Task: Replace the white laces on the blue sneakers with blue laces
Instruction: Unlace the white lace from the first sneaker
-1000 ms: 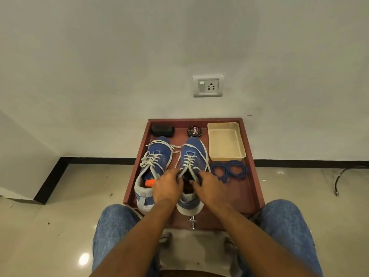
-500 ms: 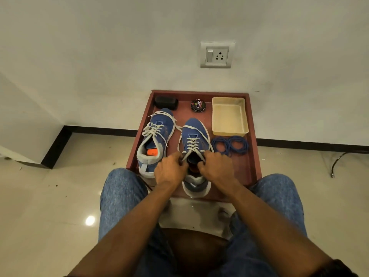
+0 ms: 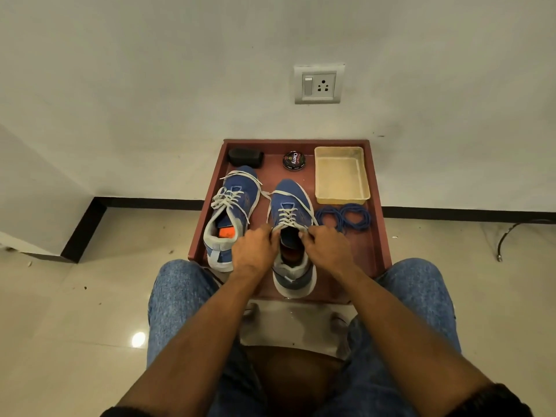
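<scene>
Both grips (image 3: 258,247) (image 3: 326,245) pinch right sneaker's (image 3: 290,206) white lace (image 3: 286,216)

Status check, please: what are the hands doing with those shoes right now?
Left hand and right hand pinching the white laces at the right sneaker's top eyelets. Blue laces coiled beside it, untouched. Nothing in the way.

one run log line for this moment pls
stage: unlacing | left hand: pinching white lace | right hand: pinching white lace | right sneaker | blue laces: untouched
</scene>
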